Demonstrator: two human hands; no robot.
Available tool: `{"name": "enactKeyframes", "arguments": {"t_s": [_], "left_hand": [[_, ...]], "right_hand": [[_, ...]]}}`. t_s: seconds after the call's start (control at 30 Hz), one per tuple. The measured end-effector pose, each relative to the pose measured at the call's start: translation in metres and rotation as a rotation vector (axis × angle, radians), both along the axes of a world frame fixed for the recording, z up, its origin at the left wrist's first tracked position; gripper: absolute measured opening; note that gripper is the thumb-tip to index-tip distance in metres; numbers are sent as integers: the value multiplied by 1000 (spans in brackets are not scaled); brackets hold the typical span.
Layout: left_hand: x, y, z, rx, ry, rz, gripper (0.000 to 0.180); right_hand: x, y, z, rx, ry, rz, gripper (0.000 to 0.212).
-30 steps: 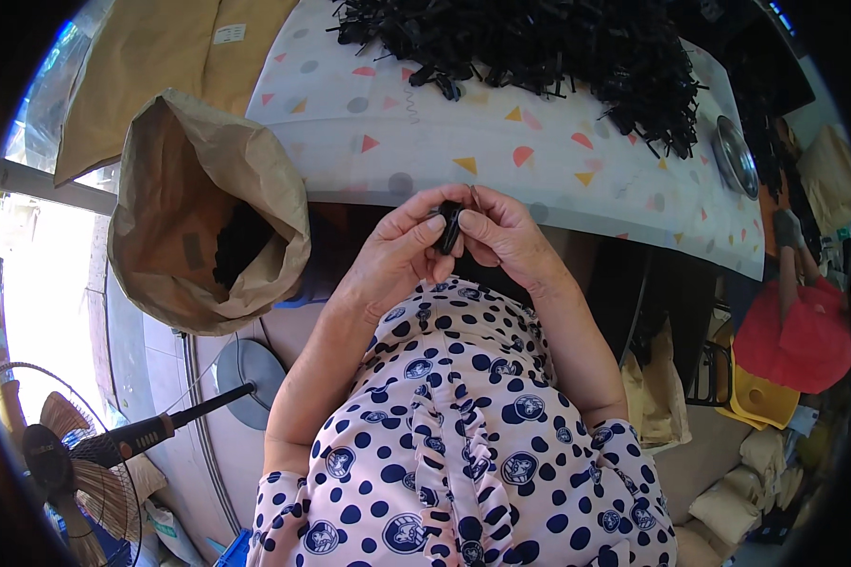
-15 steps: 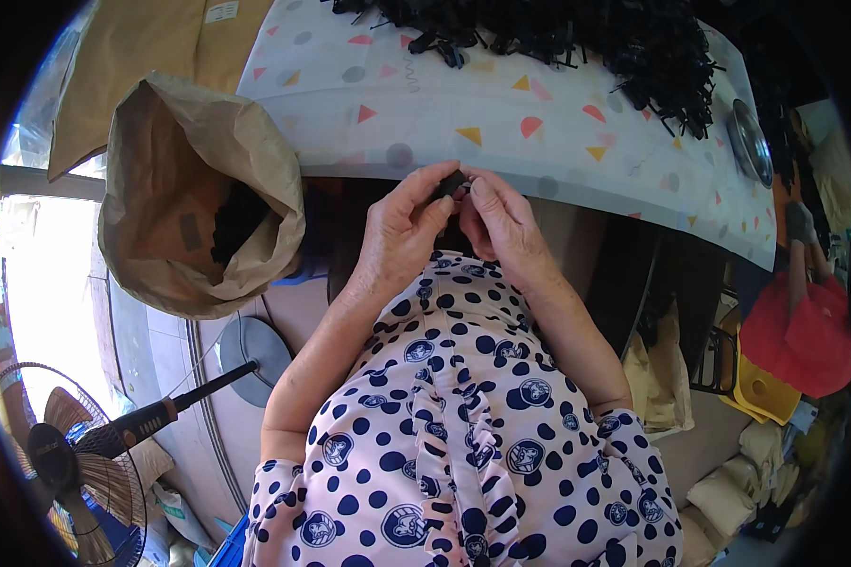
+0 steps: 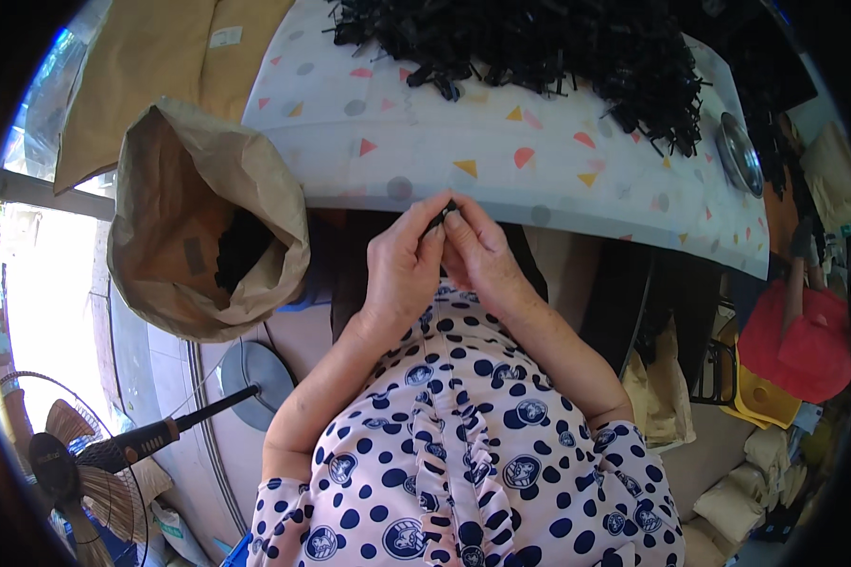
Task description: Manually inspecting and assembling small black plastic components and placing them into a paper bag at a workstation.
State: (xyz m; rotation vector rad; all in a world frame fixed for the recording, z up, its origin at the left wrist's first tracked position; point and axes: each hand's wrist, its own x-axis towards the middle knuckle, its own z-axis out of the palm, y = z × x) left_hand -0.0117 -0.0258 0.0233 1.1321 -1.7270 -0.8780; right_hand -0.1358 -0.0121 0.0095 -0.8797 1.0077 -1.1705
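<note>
My left hand (image 3: pixel 404 264) and my right hand (image 3: pixel 483 251) meet over my lap, just in front of the table's near edge. Between their fingertips sits a small black piece (image 3: pixel 447 210), mostly covered by the fingers; its exact kind does not show. Both hands are closed on it, thumbs side by side. Beyond them, a large heap of black parts (image 3: pixel 529 42) with thin prongs lies on the far side of the table. To the left, an open brown paper sack (image 3: pixel 274 180) holds a mass of black pieces (image 3: pixel 243 249).
The patterned tablecloth (image 3: pixel 340 142) hangs over the front edge. A round metal dish (image 3: pixel 739 154) stands at the table's right. A fan (image 3: pixel 61 468) is at lower left, its round base (image 3: pixel 255 378) near the sack. At right are a paper bag (image 3: pixel 665 392) and a person in red (image 3: pixel 796 340).
My hands have drawn closer together, and the black piece is more covered by my fingers. The table and sack sit slightly lower in the picture.
</note>
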Motion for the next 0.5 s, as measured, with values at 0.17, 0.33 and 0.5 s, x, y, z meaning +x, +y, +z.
{"name": "enactKeyframes", "arguments": {"t_s": [0.17, 0.33, 0.5], "left_hand": [[24, -10, -1, -29, -35, 56, 34], [80, -14, 25, -214, -55, 270, 29], [170, -22, 27, -79, -371, 657, 32]], "right_hand": [[7, -27, 7, 38, 68, 222, 28], [-34, -100, 11, -53, 498, 327, 31], [-80, -174, -11, -414, 1244, -168, 32]]}}
